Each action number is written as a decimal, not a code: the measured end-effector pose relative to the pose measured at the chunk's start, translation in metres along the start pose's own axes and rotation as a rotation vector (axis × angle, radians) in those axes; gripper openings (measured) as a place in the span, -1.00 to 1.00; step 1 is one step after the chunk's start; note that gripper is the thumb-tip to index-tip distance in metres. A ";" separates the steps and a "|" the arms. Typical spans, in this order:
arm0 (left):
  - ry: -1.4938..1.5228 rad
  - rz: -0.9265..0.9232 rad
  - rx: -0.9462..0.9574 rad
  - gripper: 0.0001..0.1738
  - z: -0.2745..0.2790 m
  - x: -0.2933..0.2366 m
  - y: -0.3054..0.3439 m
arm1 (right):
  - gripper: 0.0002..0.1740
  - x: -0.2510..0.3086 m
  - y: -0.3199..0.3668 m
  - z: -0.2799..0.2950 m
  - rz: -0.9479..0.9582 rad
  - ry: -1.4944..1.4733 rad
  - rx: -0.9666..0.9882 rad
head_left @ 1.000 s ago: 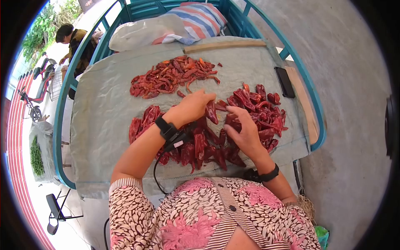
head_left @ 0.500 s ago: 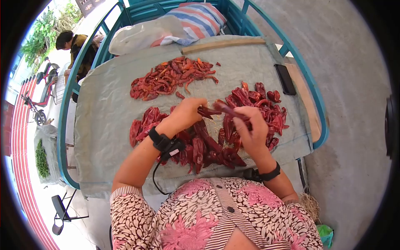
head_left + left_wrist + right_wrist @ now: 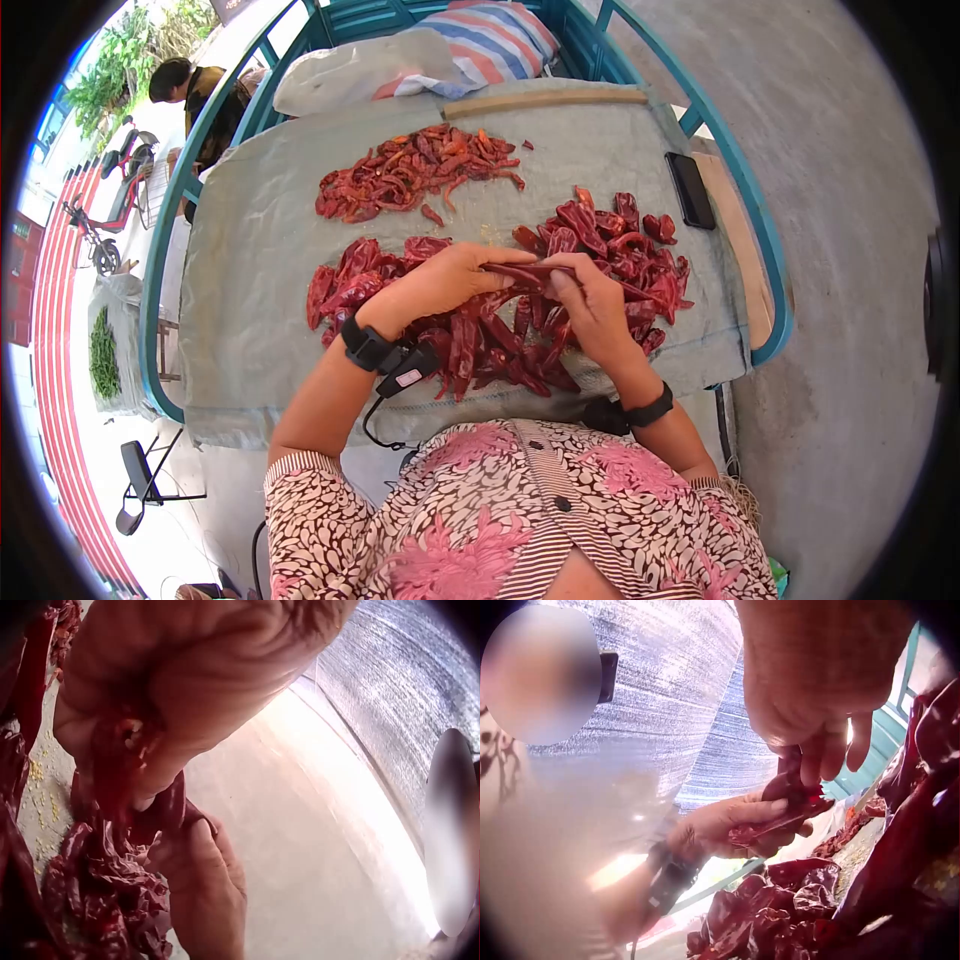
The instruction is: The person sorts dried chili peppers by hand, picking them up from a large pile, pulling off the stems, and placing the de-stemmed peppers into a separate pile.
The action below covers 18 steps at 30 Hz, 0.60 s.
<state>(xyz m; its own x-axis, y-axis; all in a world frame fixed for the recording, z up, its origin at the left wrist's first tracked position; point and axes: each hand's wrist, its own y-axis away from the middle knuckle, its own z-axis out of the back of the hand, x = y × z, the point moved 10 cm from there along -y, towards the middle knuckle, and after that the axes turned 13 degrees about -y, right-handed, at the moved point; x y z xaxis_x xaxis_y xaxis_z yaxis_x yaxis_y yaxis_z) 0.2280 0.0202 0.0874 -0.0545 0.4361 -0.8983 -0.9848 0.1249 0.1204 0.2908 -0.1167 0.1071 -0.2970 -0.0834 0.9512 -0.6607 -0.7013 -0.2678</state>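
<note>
Over the middle pile of dried red chili peppers [image 3: 465,350], both hands meet at a dark red chili pepper [image 3: 520,274]. My left hand [image 3: 435,285] pinches it from the left, with thumb and fingers close to the right hand. On the other side my right hand [image 3: 597,305] grips it between thumb and fingers. In the left wrist view a torn end with pale seeds [image 3: 132,736] shows at the left palm. The right wrist view shows a flattened piece of pepper [image 3: 780,821] along the left fingers. A right-hand pile of large peppers [image 3: 640,265] lies beside the right hand.
A pile of smaller, brighter chilies [image 3: 415,170] lies farther back on the grey-green sheet [image 3: 245,280]. A phone [image 3: 690,190] lies at the right near the teal rail [image 3: 770,270]. Striped sacking [image 3: 495,45] sits behind a wooden strip [image 3: 545,102]. A person [image 3: 205,100] is beyond the left rail.
The hands were apart, with pepper in the left and a pepper moving in the right half a second ago. Now they have come together at one pepper, the left hand shifting right.
</note>
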 end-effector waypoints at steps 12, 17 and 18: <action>0.102 0.108 -0.067 -0.55 0.003 -0.003 -0.003 | -0.67 -0.021 0.022 0.074 -0.112 0.001 -0.327; 0.056 0.036 -0.065 -0.54 -0.006 0.005 -0.012 | -0.40 -0.008 0.023 0.051 -0.140 0.230 -0.212; 0.038 0.012 -0.049 -0.54 -0.010 0.001 -0.014 | -0.46 -0.012 0.022 0.034 -0.171 0.035 -0.151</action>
<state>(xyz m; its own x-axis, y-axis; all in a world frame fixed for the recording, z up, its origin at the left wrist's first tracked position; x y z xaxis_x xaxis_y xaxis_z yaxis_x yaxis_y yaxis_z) 0.2402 0.0100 0.0802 -0.0720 0.4035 -0.9121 -0.9909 0.0751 0.1114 0.3033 -0.1558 0.0949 -0.1936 0.0541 0.9796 -0.7982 -0.5892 -0.1252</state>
